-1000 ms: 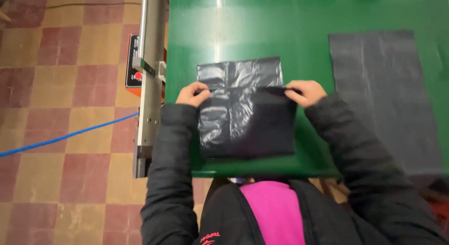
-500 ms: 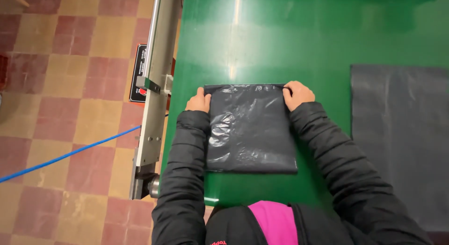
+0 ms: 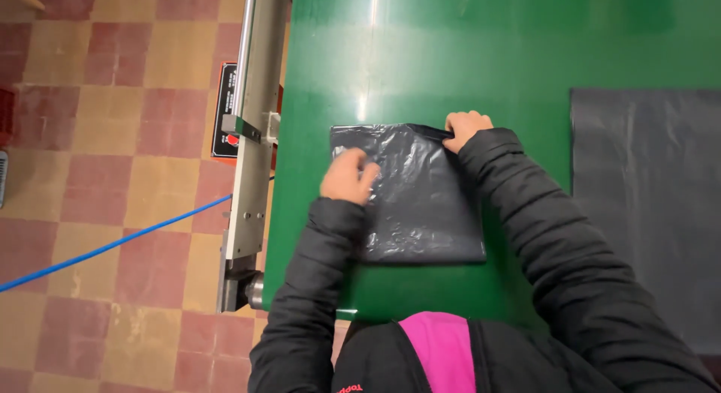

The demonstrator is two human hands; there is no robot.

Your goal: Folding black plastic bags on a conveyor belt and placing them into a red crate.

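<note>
Hands: your left hand (image 3: 348, 177) lies flat, fingers loose, on the folded black plastic bag (image 3: 417, 205); your right hand (image 3: 466, 128) pinches its far right corner.
Bag: centred near the green table's (image 3: 420, 55) near edge.
Room: bare green beyond it.
Count: one folded bag, one flat dark sheet (image 3: 650, 205) to your right.
Around: metal rail (image 3: 251, 130) borders the left edge.

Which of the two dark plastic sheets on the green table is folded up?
The glossy black bag under both hands, near the table's left edge. The matte grey sheet at the right lies spread flat and untouched.
</note>
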